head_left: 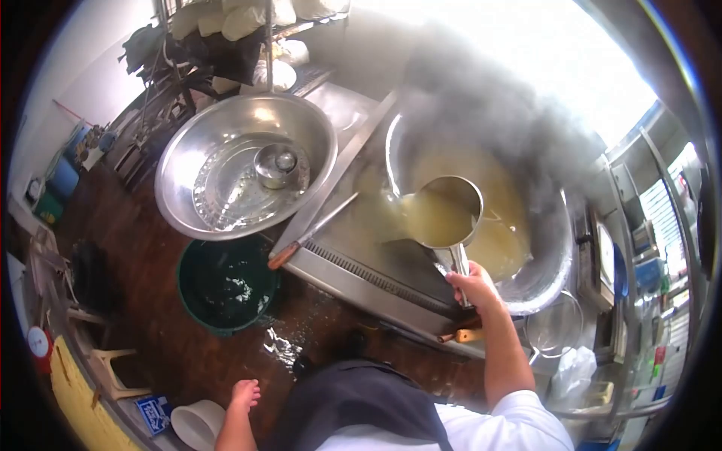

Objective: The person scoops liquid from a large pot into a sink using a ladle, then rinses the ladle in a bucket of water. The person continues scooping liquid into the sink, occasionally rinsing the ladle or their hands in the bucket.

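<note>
My right hand (475, 287) grips the handle of a metal saucepan (444, 214), tilted over the edge of a large steaming pot (553, 278). Yellowish liquid fills the saucepan, and more is in the pot. Some liquid seems to spill from the saucepan's left side onto the steel stovetop (338, 244); steam blurs that spot. Down at the lower left, my left hand (246, 394) hangs with its fingers curled, holding nothing I can see. A long knife (284, 255) with a wooden handle lies across the stovetop's left edge.
A wide metal basin (177, 180) holds water and a small metal pot (276, 167). Below it stands a green tub (192, 301) of water on the wet brown floor. A wire strainer (554, 325) and plastic bag (573, 372) are at right. A white bucket (197, 421) sits lower left.
</note>
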The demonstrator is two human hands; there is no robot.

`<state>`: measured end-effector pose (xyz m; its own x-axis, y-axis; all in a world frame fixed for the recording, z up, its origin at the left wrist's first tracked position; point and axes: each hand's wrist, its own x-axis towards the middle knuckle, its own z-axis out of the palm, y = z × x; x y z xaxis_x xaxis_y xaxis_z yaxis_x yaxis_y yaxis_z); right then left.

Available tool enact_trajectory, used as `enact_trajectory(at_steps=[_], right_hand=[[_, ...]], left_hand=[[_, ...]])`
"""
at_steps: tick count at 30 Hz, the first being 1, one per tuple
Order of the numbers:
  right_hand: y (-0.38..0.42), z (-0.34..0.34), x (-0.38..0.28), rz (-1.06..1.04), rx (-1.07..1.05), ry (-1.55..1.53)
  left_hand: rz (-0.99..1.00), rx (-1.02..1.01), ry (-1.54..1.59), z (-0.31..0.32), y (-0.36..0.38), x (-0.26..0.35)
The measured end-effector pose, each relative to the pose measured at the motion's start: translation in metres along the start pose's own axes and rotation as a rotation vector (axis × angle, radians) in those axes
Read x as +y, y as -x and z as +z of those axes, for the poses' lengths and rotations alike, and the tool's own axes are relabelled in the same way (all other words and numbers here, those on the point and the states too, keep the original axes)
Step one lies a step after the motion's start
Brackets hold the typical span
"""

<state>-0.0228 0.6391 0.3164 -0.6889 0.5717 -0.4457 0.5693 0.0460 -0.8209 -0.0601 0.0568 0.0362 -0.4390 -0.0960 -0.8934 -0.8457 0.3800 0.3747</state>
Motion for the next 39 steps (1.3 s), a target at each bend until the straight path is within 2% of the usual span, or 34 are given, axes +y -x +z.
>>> enact_trajectory(at_steps=[12, 16, 18, 20, 21, 23, 27, 29, 30, 33, 36, 39], right_hand=[[-0.001, 0.027, -0.018, -0.035, 0.184, 0.25], [0.012, 0.035, -0.052, -0.053, 0.193, 0.492], [0.004, 0.037, -0.047, -0.041, 0.215, 0.574], [-0.019, 0.031, -0.018, -0.388, 0.424, 0.852], [-0.015, 0.034, -0.036, -0.272, 0.357, 0.813], [-0.031, 0.031, -0.024, -0.396, 0.482, 0.819], [-0.07, -0.012, 0.005, -0.247, 0.543, 0.835], [-0.085, -0.046, 0.026, -0.105, 0.616, 0.901], [-0.101, -0.073, 0.051, -0.153, 0.639, 0.892], [-0.111, -0.145, 0.089, 0.081, 0.761, 0.821], [-0.115, -0.219, 0.125, 0.141, 0.822, 0.903], [-0.124, -0.267, 0.14, 0.404, 0.823, 1.034]], left_hand=[[-0.154, -0.033, 0.032, -0.025, -0.012, -0.065], [-0.154, -0.031, 0.038, -0.03, -0.015, -0.069], [-0.154, -0.044, 0.058, -0.03, -0.02, -0.067], [-0.157, -0.057, 0.041, -0.032, -0.026, -0.063], [-0.163, -0.064, 0.034, -0.03, -0.029, -0.058], [-0.147, -0.063, 0.001, -0.027, -0.028, -0.046], [-0.12, -0.06, -0.054, -0.02, -0.035, -0.012], [-0.085, -0.032, -0.075, -0.016, -0.036, 0.008], [-0.05, -0.004, -0.072, -0.011, -0.031, 0.018], [-0.035, 0.046, -0.057, 0.008, -0.006, 0.054], [-0.019, 0.009, -0.159, 0.021, 0.006, 0.072], [-0.012, 0.039, -0.145, 0.046, 0.026, 0.088]])
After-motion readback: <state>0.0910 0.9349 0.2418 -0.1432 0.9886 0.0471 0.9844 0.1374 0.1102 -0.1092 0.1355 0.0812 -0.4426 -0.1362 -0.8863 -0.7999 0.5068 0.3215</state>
